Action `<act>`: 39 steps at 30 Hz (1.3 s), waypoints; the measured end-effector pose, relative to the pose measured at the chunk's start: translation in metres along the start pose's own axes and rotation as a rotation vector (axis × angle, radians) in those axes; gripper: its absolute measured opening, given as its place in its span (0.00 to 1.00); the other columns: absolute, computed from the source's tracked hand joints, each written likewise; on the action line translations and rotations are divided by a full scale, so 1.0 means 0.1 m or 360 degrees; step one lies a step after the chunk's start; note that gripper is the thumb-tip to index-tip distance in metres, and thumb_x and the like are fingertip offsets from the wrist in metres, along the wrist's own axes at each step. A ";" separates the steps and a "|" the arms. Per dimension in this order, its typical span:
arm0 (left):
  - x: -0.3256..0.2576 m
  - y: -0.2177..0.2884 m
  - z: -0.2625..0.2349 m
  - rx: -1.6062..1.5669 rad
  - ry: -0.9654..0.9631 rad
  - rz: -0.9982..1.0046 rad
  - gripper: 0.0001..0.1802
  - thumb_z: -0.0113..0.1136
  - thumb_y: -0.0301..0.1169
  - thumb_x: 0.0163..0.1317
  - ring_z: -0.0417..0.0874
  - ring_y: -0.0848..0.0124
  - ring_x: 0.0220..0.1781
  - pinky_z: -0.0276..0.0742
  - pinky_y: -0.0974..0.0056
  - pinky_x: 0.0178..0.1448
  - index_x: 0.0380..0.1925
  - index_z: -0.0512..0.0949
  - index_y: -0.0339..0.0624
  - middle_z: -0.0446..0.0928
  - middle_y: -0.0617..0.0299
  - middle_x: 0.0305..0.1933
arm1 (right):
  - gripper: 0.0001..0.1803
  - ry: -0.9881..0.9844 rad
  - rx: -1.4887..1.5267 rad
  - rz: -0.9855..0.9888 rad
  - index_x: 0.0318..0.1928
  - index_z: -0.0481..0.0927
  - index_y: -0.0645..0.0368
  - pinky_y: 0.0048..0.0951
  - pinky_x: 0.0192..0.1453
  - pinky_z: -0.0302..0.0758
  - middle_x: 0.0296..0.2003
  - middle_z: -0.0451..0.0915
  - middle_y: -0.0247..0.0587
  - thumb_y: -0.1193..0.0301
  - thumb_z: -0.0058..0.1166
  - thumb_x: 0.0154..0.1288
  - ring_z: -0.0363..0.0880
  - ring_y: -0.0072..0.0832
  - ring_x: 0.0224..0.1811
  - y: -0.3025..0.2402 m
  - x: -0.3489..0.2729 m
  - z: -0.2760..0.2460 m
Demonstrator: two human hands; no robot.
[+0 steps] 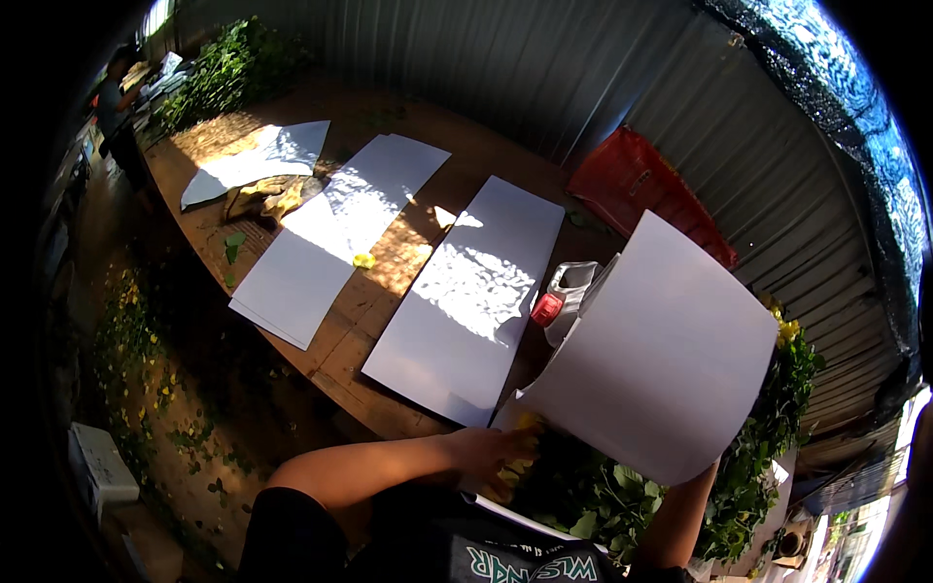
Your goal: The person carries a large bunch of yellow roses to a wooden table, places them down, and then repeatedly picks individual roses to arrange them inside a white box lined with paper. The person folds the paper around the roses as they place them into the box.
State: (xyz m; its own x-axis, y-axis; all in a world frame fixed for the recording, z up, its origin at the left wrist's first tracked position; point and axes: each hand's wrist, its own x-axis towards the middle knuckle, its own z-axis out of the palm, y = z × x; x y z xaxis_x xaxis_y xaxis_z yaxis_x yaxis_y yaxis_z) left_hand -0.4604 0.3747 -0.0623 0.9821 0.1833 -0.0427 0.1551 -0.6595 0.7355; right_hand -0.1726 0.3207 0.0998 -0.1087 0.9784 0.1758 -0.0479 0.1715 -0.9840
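Observation:
A large white sheet [671,350] stands raised and curved at the right, above leafy green stems [622,500]. My right forearm reaches up behind its lower edge, and the sheet hides that hand's fingers. Close to my body, my left hand [491,455] is closed around a yellow clump [520,457] that looks like flowers, beside the sheet's lower left corner. Left of it, a flat white panel [437,364] lies on the wooden table [340,374]. Farther left are more long white sheets [292,282], overlapping each other.
Behind the raised sheet stand a white jug with a red cap [546,309] and a red crate [641,185] leaning on the corrugated metal wall [466,78]. A driftwood-like piece [277,199] and a cut white sheet [262,160] lie far left. Another person [121,117] stands beyond.

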 end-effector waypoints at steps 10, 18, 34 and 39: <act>-0.03 0.03 0.29 -0.0546 0.0237 -0.0086 0.26 0.55 0.40 0.50 0.68 0.58 0.54 0.65 0.58 0.54 0.49 0.68 0.41 0.68 0.48 0.51 | 0.39 -0.1187 -0.1317 0.0577 0.62 0.37 0.67 0.31 0.66 0.40 0.62 0.43 0.56 0.49 0.28 0.64 0.41 0.42 0.66 0.93 -0.26 0.77; -0.07 0.04 0.15 -0.0582 0.0224 -0.0227 0.19 0.48 0.35 0.56 0.71 0.56 0.51 0.65 0.59 0.53 0.47 0.69 0.38 0.70 0.47 0.49 | 0.37 -0.0998 -0.1509 0.0303 0.62 0.39 0.68 0.36 0.66 0.39 0.61 0.44 0.60 0.54 0.32 0.63 0.41 0.47 0.65 1.09 -0.47 0.86; 0.60 0.87 -0.53 -0.0509 -0.0532 -0.0320 0.25 0.38 0.49 0.62 0.74 0.62 0.45 0.69 0.65 0.47 0.39 0.75 0.39 0.74 0.49 0.40 | 0.36 -0.0616 -0.2259 -0.0205 0.60 0.48 0.69 0.45 0.65 0.41 0.61 0.48 0.56 0.54 0.35 0.60 0.43 0.44 0.65 1.29 -0.39 0.50; 0.87 1.14 -0.39 0.0353 -0.1265 -0.0172 0.40 0.33 0.64 0.55 0.70 0.55 0.52 0.64 0.58 0.54 0.49 0.68 0.38 0.72 0.42 0.44 | 0.33 -0.0498 -0.2102 -0.0240 0.58 0.52 0.68 0.44 0.64 0.44 0.59 0.51 0.56 0.53 0.34 0.62 0.46 0.45 0.64 1.37 -0.38 0.41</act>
State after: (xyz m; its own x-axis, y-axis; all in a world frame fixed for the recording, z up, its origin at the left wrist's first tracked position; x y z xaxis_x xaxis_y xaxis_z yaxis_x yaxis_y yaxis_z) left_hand -0.3612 0.3437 0.0440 0.7302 -0.2609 -0.6315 0.1887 -0.8113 0.5533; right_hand -0.2159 0.3020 -0.0401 -0.4138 0.9039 0.1083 0.8774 0.4277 -0.2174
